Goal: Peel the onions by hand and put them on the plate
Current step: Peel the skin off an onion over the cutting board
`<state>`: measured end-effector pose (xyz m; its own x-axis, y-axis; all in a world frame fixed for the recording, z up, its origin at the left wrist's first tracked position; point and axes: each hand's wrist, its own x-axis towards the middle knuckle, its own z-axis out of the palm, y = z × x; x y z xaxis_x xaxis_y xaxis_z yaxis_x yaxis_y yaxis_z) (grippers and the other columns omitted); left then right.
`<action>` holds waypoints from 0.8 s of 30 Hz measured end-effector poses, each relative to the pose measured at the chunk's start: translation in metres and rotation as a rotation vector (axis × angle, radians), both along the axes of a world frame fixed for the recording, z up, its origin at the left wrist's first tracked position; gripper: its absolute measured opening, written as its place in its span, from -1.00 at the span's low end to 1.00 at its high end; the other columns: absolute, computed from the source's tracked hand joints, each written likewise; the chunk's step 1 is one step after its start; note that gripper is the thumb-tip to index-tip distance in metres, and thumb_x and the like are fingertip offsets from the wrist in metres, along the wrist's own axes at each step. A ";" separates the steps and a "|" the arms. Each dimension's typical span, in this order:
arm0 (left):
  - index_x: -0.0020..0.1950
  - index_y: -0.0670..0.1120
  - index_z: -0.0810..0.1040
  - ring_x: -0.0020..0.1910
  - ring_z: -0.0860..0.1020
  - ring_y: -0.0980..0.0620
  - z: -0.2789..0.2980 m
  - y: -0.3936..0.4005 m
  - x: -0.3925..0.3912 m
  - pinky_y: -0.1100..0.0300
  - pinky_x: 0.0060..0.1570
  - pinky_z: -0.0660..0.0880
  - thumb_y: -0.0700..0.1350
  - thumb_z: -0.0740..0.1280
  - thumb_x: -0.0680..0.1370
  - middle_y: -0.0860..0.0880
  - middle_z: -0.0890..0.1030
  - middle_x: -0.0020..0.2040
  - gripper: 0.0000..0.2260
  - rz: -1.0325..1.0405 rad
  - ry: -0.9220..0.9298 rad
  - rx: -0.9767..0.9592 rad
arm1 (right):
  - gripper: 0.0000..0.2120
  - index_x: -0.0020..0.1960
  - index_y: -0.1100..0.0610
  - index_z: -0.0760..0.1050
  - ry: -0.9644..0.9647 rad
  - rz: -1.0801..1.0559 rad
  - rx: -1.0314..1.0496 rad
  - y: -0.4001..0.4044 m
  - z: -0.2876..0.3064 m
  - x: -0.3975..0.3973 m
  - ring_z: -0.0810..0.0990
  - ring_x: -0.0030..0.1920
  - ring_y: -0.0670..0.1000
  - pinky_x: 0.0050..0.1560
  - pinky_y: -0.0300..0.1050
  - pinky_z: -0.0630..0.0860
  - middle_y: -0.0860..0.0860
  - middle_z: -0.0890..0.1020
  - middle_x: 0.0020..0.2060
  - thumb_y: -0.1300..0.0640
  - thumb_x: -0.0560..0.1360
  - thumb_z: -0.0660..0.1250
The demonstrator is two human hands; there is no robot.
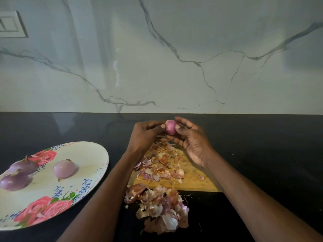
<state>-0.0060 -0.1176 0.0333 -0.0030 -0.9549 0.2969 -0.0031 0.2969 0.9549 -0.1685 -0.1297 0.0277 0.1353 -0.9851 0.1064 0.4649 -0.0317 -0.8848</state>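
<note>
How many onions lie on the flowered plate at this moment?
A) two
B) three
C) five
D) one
B: three purple onions lie on the plate, while a fourth onion is held between the left hand and the right hand.

Pink-purple onion (171,127) is being shown against black glossy desk (262,145). White plate (83,154) is being patterned with pink roses, blue sprigs, green leaves. Three pale purple onions (64,168) are being seen. Tan board (194,180); brown, purple, white skins (160,212). White wall (157,58) is being veined grey.
</note>
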 end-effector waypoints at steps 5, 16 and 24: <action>0.10 -0.13 0.70 -0.09 0.70 -0.19 -0.002 -0.001 0.004 0.01 0.00 0.66 -0.20 0.43 0.55 -0.09 0.75 -0.10 -0.86 0.069 -0.070 -0.101 | -0.71 0.20 0.25 0.62 0.058 -0.028 -0.026 0.003 0.001 0.002 0.67 -0.04 0.03 -0.12 -0.25 0.63 0.18 0.71 0.05 0.39 0.50 0.38; 0.03 -0.13 0.73 -0.15 0.70 0.11 -0.003 -0.001 0.007 0.32 -0.14 0.58 -0.25 0.46 0.52 0.05 0.73 -0.15 -0.88 0.177 -0.199 -0.253 | -0.74 0.13 0.21 0.62 0.022 0.045 -0.045 0.005 0.003 -0.001 0.71 -0.09 0.05 -0.09 -0.22 0.67 0.12 0.74 -0.05 0.42 0.51 0.35; 0.12 -0.16 0.71 -0.10 0.72 -0.01 -0.005 -0.002 0.008 0.12 -0.01 0.64 -0.19 0.48 0.51 -0.03 0.75 -0.08 -0.81 0.114 -0.199 -0.217 | -0.67 0.17 0.17 0.61 0.142 -0.040 -0.111 0.004 0.003 -0.001 0.70 -0.04 0.05 -0.13 -0.18 0.65 0.11 0.74 0.00 0.36 0.42 0.47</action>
<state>0.0020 -0.1200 0.0285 0.0217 -0.8668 0.4982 -0.2287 0.4808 0.8465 -0.1693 -0.1254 0.0309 0.1176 -0.9732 0.1977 0.3320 -0.1491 -0.9314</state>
